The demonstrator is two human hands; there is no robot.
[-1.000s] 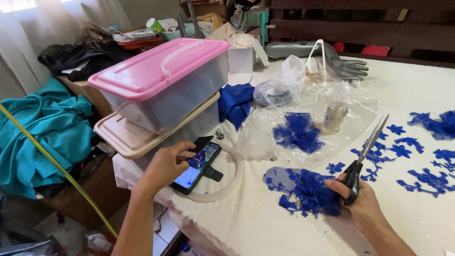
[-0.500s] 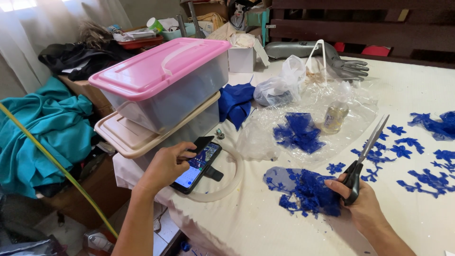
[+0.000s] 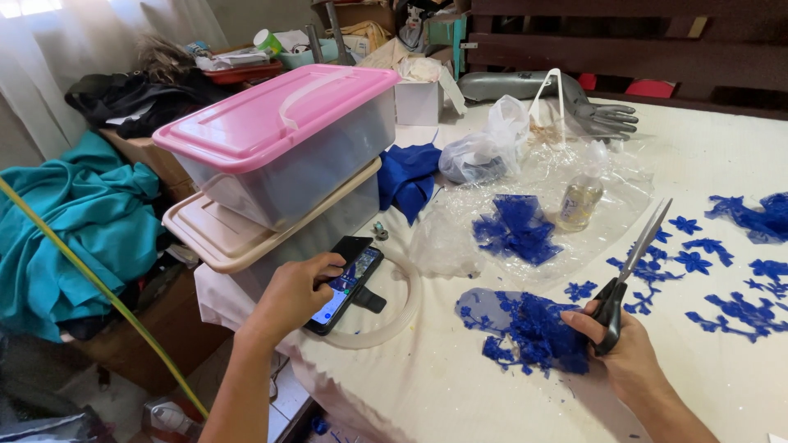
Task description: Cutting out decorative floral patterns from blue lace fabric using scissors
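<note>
While my left hand (image 3: 295,289) fingers wrap a lit black phone (image 3: 343,284) at the tabletop (image 3: 460,394) edge, right hand (image 3: 628,357) fingers clamp black-handled scissors (image 3: 628,275), blades up, beside blue lace (image 3: 533,332).

Soft daylight enters through the sheer curtain (image 3: 49,49) at the upper left and blows out to white there. The white table (image 3: 722,156) is evenly bright, with only faint, diffuse shadows under the stacked storage boxes (image 3: 279,164). The clear plastic sheet (image 3: 525,189) shows mild glare. Focus is sharp throughout; straight lines bow slightly near the frame edges.
</note>
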